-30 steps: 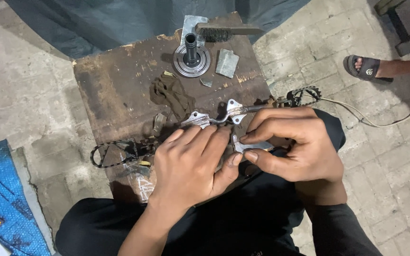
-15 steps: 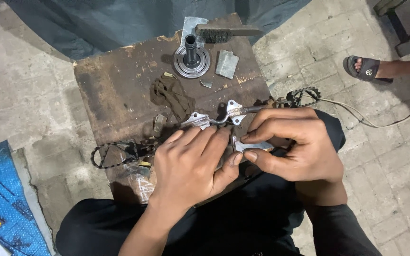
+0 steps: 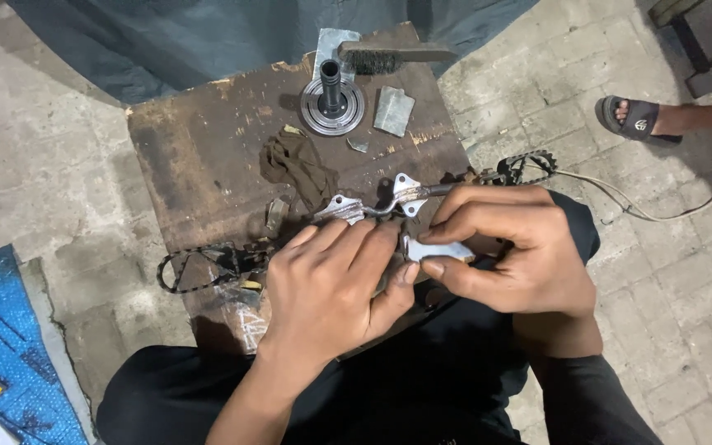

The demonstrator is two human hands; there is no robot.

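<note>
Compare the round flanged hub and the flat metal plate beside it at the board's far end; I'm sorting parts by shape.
The round hub is circular with an upright dark shaft; the flat plate is four-sided and lies flat. The round hub shows ringed steps; the flat plate is plain. Both are grey metal on the wooden board, clear of both hands.

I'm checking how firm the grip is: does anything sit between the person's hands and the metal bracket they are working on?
Nothing visible does. The left hand lies directly over the metal bracket, and the right hand pinches a flat silvery piece of it bare-fingered. The brown rag lies apart on the wooden board.
</note>
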